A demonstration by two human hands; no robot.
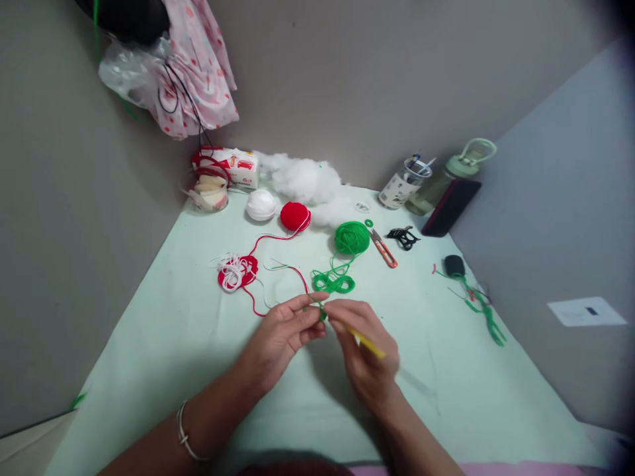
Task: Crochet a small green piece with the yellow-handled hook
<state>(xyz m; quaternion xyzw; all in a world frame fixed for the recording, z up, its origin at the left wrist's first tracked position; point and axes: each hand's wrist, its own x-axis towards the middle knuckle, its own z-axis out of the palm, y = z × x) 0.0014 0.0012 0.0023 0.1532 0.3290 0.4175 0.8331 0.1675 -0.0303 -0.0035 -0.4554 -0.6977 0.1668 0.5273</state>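
My left hand [282, 334] is pinched on a small bit of green crochet work [322, 312] at the middle of the pale green table [163, 344]. My right hand [364, 347] is closed round a yellow crochet hook [370, 344] whose tip meets that green piece. Green yarn [333, 282] runs in loose loops from the work back to a green yarn ball [352, 237]. A red yarn strand [297, 274] lies just beyond my left fingers.
A red yarn ball [295, 215], a white yarn ball [261, 205], a red and white tangle [237, 272] and white stuffing [305, 180] lie further back. Orange snips [384, 250], a black clip [404, 237], a jar of pens [404, 183], a bottle [449, 175] and a phone [451, 207] sit right.
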